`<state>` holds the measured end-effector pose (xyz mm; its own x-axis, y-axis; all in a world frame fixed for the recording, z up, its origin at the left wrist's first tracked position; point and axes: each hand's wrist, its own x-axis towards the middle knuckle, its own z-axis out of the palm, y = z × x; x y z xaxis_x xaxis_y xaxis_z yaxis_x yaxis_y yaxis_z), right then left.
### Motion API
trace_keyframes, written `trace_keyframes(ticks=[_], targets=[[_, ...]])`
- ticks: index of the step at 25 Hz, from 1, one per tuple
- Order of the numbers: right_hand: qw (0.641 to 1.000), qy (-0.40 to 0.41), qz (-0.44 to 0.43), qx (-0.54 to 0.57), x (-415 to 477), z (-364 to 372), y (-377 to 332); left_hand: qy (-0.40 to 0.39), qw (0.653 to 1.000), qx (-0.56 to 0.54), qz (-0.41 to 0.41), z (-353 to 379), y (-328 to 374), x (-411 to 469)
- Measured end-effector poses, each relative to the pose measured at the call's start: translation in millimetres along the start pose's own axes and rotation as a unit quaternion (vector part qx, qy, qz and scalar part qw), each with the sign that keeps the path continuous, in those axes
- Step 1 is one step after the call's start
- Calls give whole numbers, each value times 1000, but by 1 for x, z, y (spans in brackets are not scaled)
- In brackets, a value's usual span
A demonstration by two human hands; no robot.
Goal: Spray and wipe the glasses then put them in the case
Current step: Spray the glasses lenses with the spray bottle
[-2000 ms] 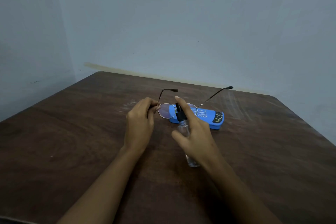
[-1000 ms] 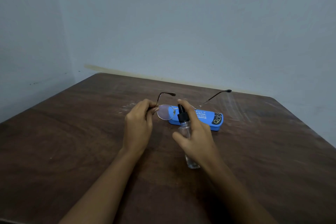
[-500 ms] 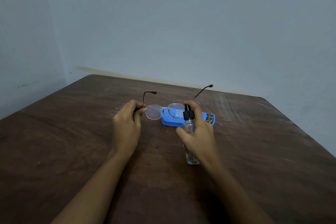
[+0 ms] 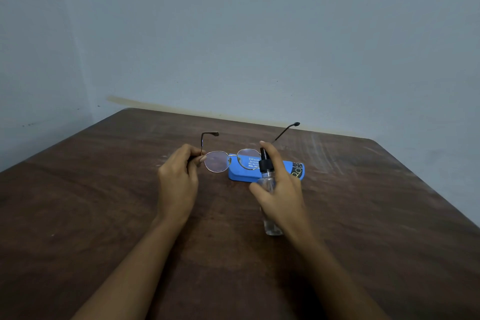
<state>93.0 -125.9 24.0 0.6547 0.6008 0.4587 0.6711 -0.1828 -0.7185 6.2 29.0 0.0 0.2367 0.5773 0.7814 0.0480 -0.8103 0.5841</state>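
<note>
Since half a second ago the right hand [image 4: 283, 195] has lifted its index finger, which now lies straighter over the pump of the spray bottle [image 4: 265, 163] it grips. Just left of that nozzle hang the glasses [image 4: 217, 161] (temples pointing away), pinched at the hinge corner by the left hand [image 4: 178, 182]. The blue case [image 4: 239, 175] lies closed on the table [image 4: 104, 215], just beyond the right hand.

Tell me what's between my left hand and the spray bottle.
In the head view, the glasses span the gap from left hand to spray bottle, the blue case lying behind them; lower down, bare table.
</note>
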Motion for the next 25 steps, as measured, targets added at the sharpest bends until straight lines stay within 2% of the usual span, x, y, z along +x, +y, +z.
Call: trace_keyframes(ticks=[10, 25], targets=[[1000, 10, -17, -6, -1, -1, 0, 0, 1000, -5, 9, -1, 1, 0], [1000, 12, 8, 25, -1, -4, -2, 0, 1000, 9, 8, -2, 2, 0]])
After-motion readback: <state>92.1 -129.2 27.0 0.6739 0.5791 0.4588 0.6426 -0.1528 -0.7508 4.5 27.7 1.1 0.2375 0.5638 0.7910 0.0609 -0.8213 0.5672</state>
